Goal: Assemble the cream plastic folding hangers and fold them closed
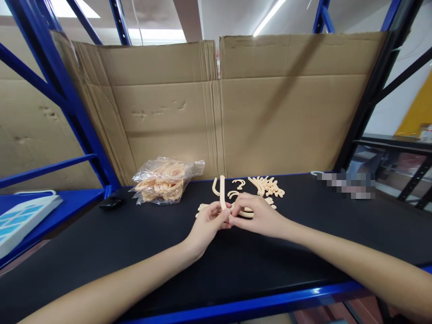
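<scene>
Cardboard panels (297, 103) behind, perhaps a black mouse (111, 204)

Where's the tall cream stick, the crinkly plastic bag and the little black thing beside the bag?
Tall cream stick (222, 191): head view, middle of its upright length.
Plastic bag (191, 169): head view, clear upper right part.
Black thing (111, 203): head view, its top.

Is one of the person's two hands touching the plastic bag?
No, the bag lies farther left, apart from both the left hand, which holds an upright strip, and the right hand.
</scene>
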`<state>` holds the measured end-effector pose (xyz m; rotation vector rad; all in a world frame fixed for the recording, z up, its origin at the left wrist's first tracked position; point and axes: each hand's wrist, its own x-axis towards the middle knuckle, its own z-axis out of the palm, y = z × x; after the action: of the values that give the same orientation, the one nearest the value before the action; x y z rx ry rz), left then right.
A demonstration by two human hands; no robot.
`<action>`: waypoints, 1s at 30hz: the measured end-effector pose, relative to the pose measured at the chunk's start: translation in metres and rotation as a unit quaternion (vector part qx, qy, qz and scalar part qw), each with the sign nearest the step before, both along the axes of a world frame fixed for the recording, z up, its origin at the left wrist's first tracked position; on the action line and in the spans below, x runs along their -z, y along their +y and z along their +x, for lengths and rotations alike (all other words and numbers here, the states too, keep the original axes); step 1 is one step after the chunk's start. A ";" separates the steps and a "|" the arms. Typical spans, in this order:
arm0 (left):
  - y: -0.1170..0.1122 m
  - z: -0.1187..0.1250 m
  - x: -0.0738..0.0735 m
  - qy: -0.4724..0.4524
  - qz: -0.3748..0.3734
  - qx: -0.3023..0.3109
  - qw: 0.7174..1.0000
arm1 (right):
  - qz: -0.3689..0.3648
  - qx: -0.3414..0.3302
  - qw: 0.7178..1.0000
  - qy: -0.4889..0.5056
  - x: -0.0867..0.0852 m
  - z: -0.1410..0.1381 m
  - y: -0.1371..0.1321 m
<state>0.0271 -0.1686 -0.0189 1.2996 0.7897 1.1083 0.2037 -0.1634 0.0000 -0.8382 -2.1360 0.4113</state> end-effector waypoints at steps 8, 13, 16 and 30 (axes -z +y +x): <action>0.011 -0.008 0.002 -0.035 -0.008 -0.047 0.998 | -0.053 0.133 0.984 -0.103 -0.003 0.045 0.103; 0.011 -0.007 0.007 -0.042 -0.020 -0.043 0.998 | -0.069 0.100 0.976 -0.182 0.006 0.052 0.142; 0.011 -0.007 0.008 -0.046 -0.015 -0.043 0.998 | -0.062 0.082 0.974 -0.201 0.012 0.047 0.148; 0.012 -0.007 0.010 -0.007 0.007 -0.068 0.998 | -0.098 0.101 0.990 -0.023 0.019 0.050 0.144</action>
<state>0.0205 -0.1569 -0.0289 1.2629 0.8719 1.2304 0.2532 -0.0198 -0.0190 -1.1743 -2.0492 0.5064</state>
